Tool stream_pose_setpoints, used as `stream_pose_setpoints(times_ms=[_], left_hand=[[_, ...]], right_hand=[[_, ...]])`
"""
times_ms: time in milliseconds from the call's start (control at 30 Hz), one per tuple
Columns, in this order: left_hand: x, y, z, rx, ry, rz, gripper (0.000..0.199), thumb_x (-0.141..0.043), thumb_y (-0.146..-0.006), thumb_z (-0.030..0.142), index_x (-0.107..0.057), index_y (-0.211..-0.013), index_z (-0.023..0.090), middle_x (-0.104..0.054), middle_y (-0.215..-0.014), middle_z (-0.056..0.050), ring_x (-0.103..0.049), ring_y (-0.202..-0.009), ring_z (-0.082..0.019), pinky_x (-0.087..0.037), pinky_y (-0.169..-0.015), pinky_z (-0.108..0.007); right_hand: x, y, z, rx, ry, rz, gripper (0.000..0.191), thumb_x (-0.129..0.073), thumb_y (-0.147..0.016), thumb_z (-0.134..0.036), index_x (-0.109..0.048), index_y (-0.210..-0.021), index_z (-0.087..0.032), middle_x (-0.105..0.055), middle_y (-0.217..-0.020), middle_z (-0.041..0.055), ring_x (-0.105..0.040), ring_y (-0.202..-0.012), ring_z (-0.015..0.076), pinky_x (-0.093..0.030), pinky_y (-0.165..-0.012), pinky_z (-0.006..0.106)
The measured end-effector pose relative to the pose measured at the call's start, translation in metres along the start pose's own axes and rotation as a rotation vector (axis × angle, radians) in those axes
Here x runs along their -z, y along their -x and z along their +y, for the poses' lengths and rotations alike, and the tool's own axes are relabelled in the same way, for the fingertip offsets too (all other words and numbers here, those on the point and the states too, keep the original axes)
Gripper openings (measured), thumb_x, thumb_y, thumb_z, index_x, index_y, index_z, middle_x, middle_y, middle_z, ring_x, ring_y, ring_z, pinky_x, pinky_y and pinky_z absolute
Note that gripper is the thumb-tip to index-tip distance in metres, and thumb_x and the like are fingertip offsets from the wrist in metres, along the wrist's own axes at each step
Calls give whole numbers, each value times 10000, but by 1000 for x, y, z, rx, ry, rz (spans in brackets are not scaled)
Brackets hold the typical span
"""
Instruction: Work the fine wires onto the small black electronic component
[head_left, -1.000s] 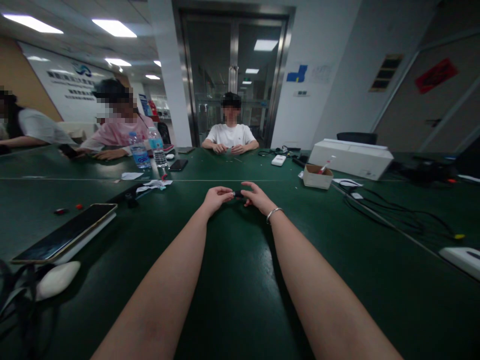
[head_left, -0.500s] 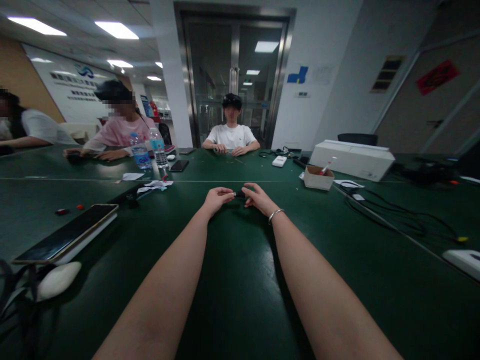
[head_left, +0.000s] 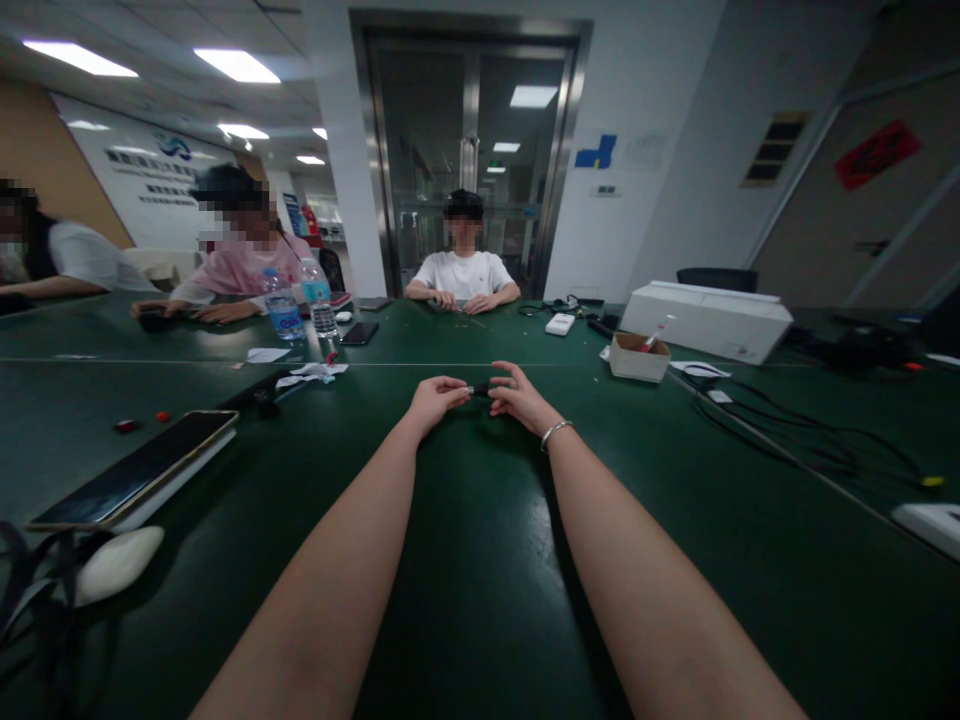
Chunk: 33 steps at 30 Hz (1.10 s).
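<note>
The left hand (head_left: 438,402) pinches a dark piece (head_left: 480,391) (silvery-ended) crosswise.

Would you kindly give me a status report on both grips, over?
Left grip pinching one end of small dark object. Right grip at other end, hold unclear. Large phone off left, not in the way.

Over a glossy dark green surface (head_left: 465,560), the left hand's grip (head_left: 436,403) pinches the silver end of a small black-and-silver cylinder (head_left: 480,391); the right hand's grip (head_left: 523,402) is at its black end, contact unclear. An open beige box (head_left: 636,366) stands beyond.
</note>
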<state>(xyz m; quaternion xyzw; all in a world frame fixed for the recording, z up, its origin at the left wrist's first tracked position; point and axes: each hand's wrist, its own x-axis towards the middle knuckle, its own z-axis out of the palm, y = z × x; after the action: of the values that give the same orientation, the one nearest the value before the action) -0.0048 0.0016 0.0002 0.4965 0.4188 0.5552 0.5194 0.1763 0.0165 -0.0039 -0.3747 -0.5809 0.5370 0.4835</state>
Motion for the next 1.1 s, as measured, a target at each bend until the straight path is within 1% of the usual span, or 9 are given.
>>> stream_pose_setpoints(times_ms=[100, 233, 333, 467, 567, 700, 833, 933, 1100], left_hand=[[0, -1, -1, 2, 1, 0, 243, -801, -580, 117, -649, -767, 82, -673, -719, -52, -654, -677, -127, -519, -835, -344], [1, -2, -2, 1, -4, -2, 249, -804, -577, 121, -648, -766, 81, -674, -719, -55, -653, -670, -130, -521, -820, -346], [1, -2, -3, -1, -2, 1, 248, -803, -580, 125, -648, -769, 81, -676, -727, -58, -655, -674, -131, -522, -816, -344], [1, -3, -3, -1, -3, 3, 245, -803, -582, 132, -647, -765, 83, -674, -728, -58, -656, -672, -129, -524, -815, -339], [1, -3, -3, -1, 0, 3, 256, -812, -569, 139, -643, -755, 89, -673, -714, -52, -656, -670, -132, -528, -808, -342], [1, -3, -3, -3, 6, -1, 272, -820, -559, 157, -642, -754, 92, -673, -711, -52, -657, -672, -135, -530, -809, -343], [2, -3, -3, -8, 5, -7, 279, -818, -563, 165, -635, -760, 91, -671, -726, -56, -656, -674, -133, -525, -804, -335], [2, -4, -4, -17, -27, -28, 264, -805, -591, 183, -616, -757, 105, -662, -706, -46, -655, -660, -131, -529, -735, -298], [-1, -8, -9, -26, -154, -51, 204, -700, -736, 305, -593, -805, 145, -622, -622, -8, -608, -517, -97, -468, -519, -203]], right_hand=[[0, 0, 0, -34, 16, -13, 385, -608, -758, -135, -504, -1123, -199, -614, -849, 9, -534, -454, 43, -527, -475, 196], [0, 0, -1, -3, -43, -23, 496, -624, -730, -102, -460, -1179, -238, -610, -884, -8, -564, -481, 52, -539, -493, 209], [-1, 1, -2, -48, -43, -15, 329, -591, -787, -150, -508, -1103, -184, -608, -797, 4, -562, -469, 58, -532, -481, 203], [-1, 2, -3, -34, -73, -23, 345, -599, -760, -97, -512, -1081, -190, -622, -829, 12, -618, -556, 83, -541, -506, 199], [-1, 2, -3, -58, -71, -12, 240, -582, -801, -135, -528, -1033, -165, -618, -743, 14, -628, -551, 96, -542, -506, 200], [-1, 1, -2, -39, -79, -15, 324, -603, -768, -69, -525, -1062, -181, -643, -802, 12, -649, -584, 101, -552, -513, 204], [-1, 1, -2, -73, -65, -18, 146, -573, -852, -141, -561, -997, -137, -657, -699, 34, -648, -565, 103, -560, -536, 202], [0, 0, 0, -70, -71, -37, 115, -580, -840, -84, -594, -951, -114, -672, -699, 49, -653, -575, 99, -555, -543, 181], [0, 0, 0, -77, -96, -35, 98, -580, -838, -64, -618, -915, -111, -678, -691, 48, -651, -564, 98, -556, -520, 175]])
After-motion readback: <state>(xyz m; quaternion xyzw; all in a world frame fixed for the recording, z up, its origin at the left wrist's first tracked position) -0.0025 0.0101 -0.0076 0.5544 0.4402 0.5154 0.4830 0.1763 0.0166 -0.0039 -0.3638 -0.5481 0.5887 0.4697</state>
